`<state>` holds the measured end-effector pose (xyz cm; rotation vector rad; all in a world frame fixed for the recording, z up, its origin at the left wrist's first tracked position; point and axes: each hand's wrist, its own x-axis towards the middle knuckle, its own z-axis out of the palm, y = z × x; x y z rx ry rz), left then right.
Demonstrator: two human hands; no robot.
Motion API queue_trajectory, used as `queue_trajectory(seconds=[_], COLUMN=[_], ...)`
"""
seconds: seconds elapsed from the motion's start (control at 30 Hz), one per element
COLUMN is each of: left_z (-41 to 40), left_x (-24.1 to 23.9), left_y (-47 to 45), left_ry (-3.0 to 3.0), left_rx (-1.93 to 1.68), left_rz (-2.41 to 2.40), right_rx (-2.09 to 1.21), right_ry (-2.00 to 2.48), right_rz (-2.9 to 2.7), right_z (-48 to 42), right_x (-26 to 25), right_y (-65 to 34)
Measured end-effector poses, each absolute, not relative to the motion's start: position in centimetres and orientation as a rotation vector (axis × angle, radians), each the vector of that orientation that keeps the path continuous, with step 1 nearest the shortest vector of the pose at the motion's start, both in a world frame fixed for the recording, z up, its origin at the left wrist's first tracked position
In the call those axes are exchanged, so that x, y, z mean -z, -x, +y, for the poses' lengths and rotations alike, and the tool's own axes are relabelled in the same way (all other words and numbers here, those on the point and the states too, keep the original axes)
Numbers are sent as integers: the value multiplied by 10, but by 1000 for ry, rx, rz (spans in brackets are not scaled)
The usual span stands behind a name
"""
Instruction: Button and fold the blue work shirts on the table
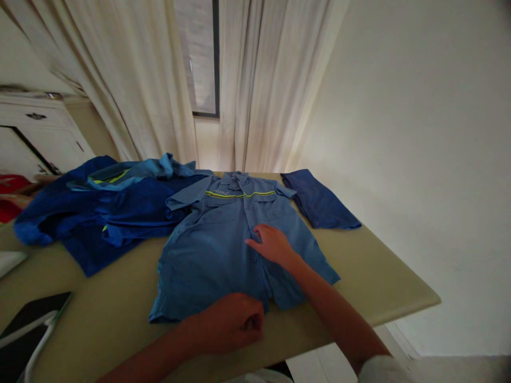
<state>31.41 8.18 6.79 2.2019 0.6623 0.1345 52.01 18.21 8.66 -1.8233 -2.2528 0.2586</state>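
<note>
A blue short-sleeved work shirt (215, 244) lies spread face up on the table, collar at the far end. A yellow-green stripe crosses its chest above two flap pockets, and buttons run down the front. My right hand (273, 244) is over the button strip at mid-shirt, its thumb and forefinger apart with nothing held between them. Just in front of the lower hem, my left hand (229, 324) is curled into a loose fist; no cloth shows in its hollow. The hand hides part of the hem.
Crumpled blue garments (131, 202) are heaped at the left of the beige table (383, 271). Folded dark-blue cloth (323, 202) lies at the back right. A black flat object (35, 319) with a white cable is at the near left. Curtains (275, 80) hang behind; a wall (419, 159) stands right.
</note>
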Motion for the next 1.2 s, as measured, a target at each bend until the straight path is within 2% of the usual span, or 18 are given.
queue_trajectory(seconds=[0.2,0.3,0.43,0.6,0.8,1.0,1.2], left_z=[138,200,270,290,285,286,279], left_x=[-85,-78,-64,-39,-12,-10,-12], left_y=[-320,-334,-366,-384,-370,-373,-372], left_ry=[-2132,-2116,-2010,-2038,-1909,-1888,-1919], left_rx=[-377,-492,-417,-547,-965,-1024,-1065], left_rz=[972,1277,1616,1536,1397,1398,1255], right_rx=[-102,-190,-317,-380,-185,-15,-26], right_ry=[1949,1883,1829,1740,1835,1779,1777], right_rz=[-2148,-2061,-2016,-2038,-2113,-2264,-2304], right_z=[208,211,218,224,224,224,225], right_x=[-41,-33,-29,-25,-26,-30,-27], right_y=[-510,-517,-526,-532,-520,-518,-517])
